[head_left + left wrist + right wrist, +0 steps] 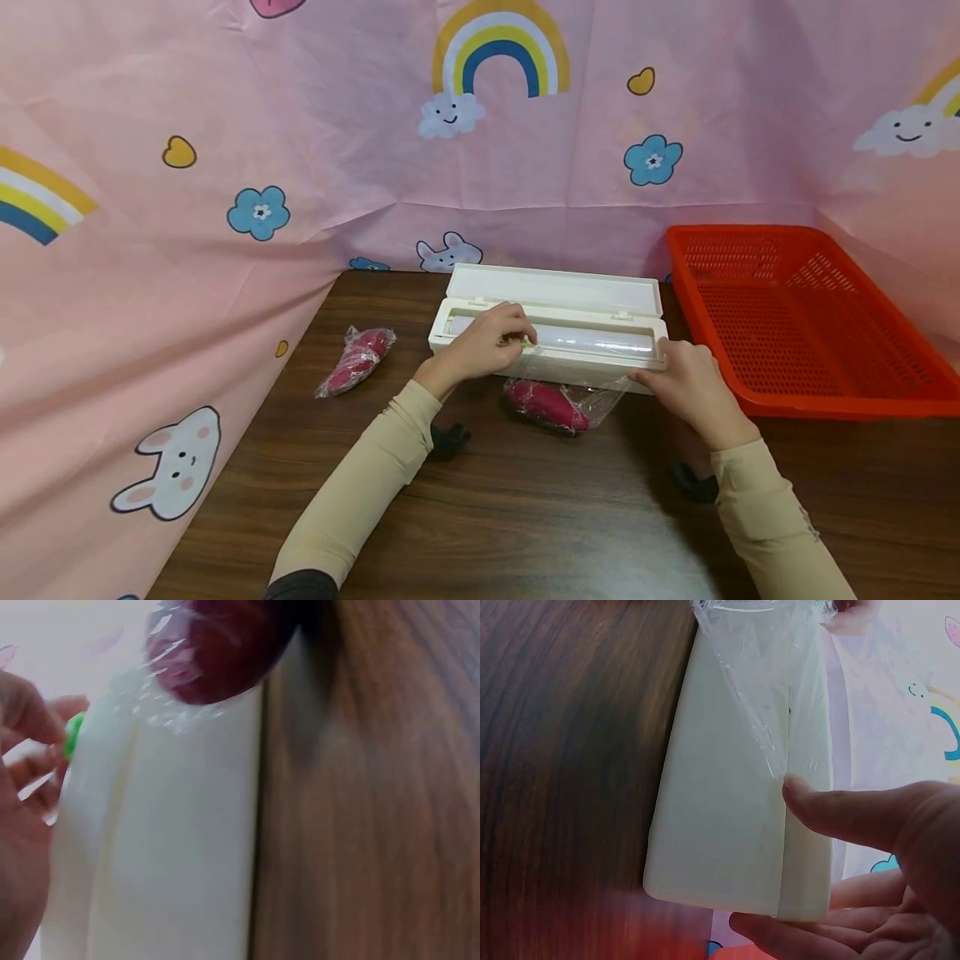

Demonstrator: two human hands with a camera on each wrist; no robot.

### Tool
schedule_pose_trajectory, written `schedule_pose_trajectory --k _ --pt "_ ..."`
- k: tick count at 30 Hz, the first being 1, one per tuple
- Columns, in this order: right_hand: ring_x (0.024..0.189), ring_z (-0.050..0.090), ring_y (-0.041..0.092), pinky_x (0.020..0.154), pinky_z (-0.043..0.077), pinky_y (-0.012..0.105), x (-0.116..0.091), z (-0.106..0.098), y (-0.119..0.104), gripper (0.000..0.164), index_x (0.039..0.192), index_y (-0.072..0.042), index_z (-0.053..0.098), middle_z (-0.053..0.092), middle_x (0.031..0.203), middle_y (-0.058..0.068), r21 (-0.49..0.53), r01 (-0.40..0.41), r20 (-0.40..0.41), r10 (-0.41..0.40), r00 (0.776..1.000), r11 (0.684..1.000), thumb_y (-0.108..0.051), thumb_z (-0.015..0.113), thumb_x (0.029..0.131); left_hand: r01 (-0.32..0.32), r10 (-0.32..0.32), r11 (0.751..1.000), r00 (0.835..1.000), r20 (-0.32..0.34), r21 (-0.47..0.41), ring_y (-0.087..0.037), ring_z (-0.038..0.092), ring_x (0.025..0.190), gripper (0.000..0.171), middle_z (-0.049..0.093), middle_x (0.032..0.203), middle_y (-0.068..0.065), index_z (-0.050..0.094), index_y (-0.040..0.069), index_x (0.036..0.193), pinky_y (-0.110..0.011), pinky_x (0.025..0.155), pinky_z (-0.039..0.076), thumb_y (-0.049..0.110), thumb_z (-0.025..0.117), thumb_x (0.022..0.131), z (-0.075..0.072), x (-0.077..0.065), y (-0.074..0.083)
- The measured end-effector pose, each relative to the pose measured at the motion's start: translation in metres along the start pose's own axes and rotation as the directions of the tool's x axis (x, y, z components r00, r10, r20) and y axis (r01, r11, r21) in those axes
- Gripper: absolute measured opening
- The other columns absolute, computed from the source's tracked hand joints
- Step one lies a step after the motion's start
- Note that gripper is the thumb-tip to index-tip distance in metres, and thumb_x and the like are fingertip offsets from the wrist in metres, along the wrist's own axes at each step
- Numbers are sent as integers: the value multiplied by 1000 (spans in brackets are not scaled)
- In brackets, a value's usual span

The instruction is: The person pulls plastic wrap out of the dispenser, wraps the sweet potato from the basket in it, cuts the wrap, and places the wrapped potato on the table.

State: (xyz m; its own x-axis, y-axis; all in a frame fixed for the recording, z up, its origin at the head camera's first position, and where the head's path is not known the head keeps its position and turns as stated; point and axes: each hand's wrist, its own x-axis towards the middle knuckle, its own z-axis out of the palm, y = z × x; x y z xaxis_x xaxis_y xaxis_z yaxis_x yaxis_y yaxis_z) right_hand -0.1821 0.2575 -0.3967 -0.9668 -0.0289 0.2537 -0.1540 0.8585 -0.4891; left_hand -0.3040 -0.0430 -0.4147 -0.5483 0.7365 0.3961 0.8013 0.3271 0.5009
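A white cling film dispenser box stands on the table with its lid raised and a roll of film inside. My left hand reaches over its front edge, fingers curled on a small green slider. At the box's right end, my right hand grips the corner, thumb on the front face and fingers round the end. Clear film hangs down the front from the box's edge. It wraps a purple-red sweet potato lying just before the box.
Another film-wrapped sweet potato lies on the left of the brown table. A red plastic basket stands to the right, close by my right hand. Behind hangs a pink patterned cloth. Dark objects show below my wrists.
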Motion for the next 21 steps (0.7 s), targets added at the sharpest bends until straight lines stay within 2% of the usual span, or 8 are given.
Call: schedule_pose_trajectory --k 3,5,7,11,14,16,21 --pt "61 47 23 54 37 33 0 0 0 30 90 5 67 65 71 13 -1 -2 14 2 1000 1000 -19 84 82 -7 6 1000 998 62 16 -14 45 83 39 60 96 0 77 16 116 -28 73 41 0 52 90 -4 -1 0" --pt "61 46 22 54 37 32 0 -1 1 31 92 6 67 64 72 13 -5 -1 19 2 1000 1000 -18 84 82 -22 19 999 995 95 35 -14 46 85 41 60 100 -1 77 17 119 -29 74 42 0 52 91 -5 -1 1" --pt "61 46 23 54 36 32 1 -1 0 32 92 7 67 63 71 12 -8 -1 23 1 1000 1000 -19 84 83 -23 18 999 993 113 47 -14 47 87 39 60 101 0 78 17 114 -29 76 44 0 52 91 -6 -1 1" --pt "60 45 23 54 35 32 1 -1 -1 32 89 5 66 62 69 11 -23 6 13 -6 1000 1000 -20 84 82 -21 15 998 995 100 63 -13 50 90 24 60 100 2 75 17 90 -29 78 46 1 57 88 -8 -2 0" --pt "59 45 23 54 35 33 1 0 -1 32 87 4 65 62 67 10 -29 12 1 -12 1000 999 -20 85 81 -28 20 997 994 108 71 -13 52 90 17 60 99 2 72 17 82 -29 78 47 4 62 87 -11 -2 0" --pt "59 44 22 53 36 32 1 0 0 31 86 4 66 62 67 9 -28 12 -1 -12 1000 1000 -20 85 81 -5 0 999 993 118 46 -14 55 91 13 63 99 1 72 16 84 -30 80 49 6 65 87 -15 -3 0" --pt "59 44 21 53 35 32 1 -1 0 31 85 2 65 60 66 7 -19 10 2 -10 1000 1000 -22 85 82 87 -81 994 993 90 -61 -13 63 91 12 72 98 1 75 13 102 -32 83 54 14 74 90 -23 -7 1"
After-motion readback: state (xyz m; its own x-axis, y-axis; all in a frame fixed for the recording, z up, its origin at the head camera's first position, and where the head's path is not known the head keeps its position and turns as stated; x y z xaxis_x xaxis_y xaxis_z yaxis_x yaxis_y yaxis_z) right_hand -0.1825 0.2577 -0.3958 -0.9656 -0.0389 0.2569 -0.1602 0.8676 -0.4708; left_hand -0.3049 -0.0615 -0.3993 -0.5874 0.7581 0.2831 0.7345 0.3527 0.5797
